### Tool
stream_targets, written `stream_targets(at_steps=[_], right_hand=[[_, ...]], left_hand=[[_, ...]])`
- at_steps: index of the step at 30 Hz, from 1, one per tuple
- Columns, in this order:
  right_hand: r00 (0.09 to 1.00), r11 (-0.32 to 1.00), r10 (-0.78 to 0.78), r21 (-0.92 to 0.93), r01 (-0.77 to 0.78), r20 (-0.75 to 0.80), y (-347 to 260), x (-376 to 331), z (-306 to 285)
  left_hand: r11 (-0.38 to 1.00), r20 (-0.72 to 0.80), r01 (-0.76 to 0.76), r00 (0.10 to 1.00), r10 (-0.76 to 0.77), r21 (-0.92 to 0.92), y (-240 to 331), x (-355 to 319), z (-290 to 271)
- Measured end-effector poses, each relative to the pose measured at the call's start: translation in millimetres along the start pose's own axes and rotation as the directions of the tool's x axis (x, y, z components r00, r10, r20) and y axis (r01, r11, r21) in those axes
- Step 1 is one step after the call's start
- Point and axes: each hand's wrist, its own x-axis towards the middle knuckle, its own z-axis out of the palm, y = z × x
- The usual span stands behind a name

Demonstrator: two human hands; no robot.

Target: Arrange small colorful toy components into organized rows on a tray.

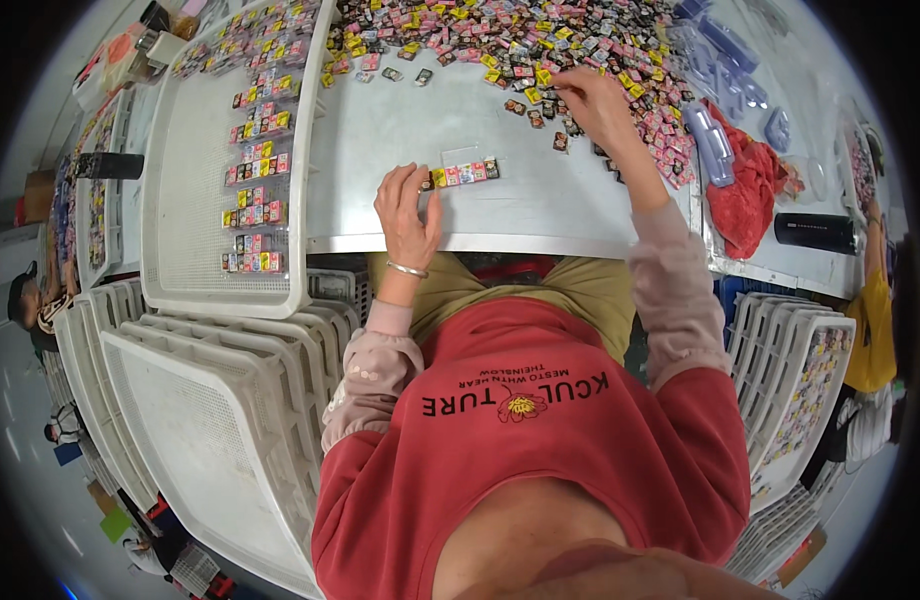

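A short row of small printed blocks (467,173), in pink, yellow, white and black, lies on the table in a clear plastic case. The clear lid (462,157) seems to stand folded back behind it. My left hand (408,215) is at the row's left end, thumb and forefinger closed about the end block. Farther off to the right, my right hand (598,108) reaches over the near edge of a big loose heap of the same blocks (500,35). Its fingertips are drawn together beside a yellow block (543,77); whatever they pinch is hidden.
To the left, a white mesh tray (195,200) carries several filled cases (255,215). Stacked white trays (200,400) stand below it, and more (800,400) at the right. A red cloth (745,185), purple plastic pieces (710,145) and a black cylinder (815,232) lie right. Other people work at both sides.
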Motion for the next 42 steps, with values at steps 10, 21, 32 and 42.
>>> stream_targets(at_steps=[10, 21, 32, 42], right_hand=[[0.988, 0.928, 0.102, -0.370, -0.052, 0.115, -8, 22, 57], [0.860, 0.558, 0.375, 0.655, -0.508, 0.348, -24, -36, 22], [0.811, 0.549, 0.326, 0.601, -0.581, 0.487, -49, -48, 54], [0.901, 0.780, 0.260, 0.475, -0.408, 0.347, -48, -47, 63]], left_hand=[[0.994, -0.088, 0.058, 0.994, -0.066, -0.090, -9, -3, -1], [0.821, -0.110, 0.323, 0.902, -0.417, -0.471, -18, -2, -9], [0.965, 0.209, -0.261, 0.943, 0.259, -0.021, 29, 13, 21], [0.948, 0.298, -0.308, 0.915, 0.273, 0.077, 30, 9, 24]])
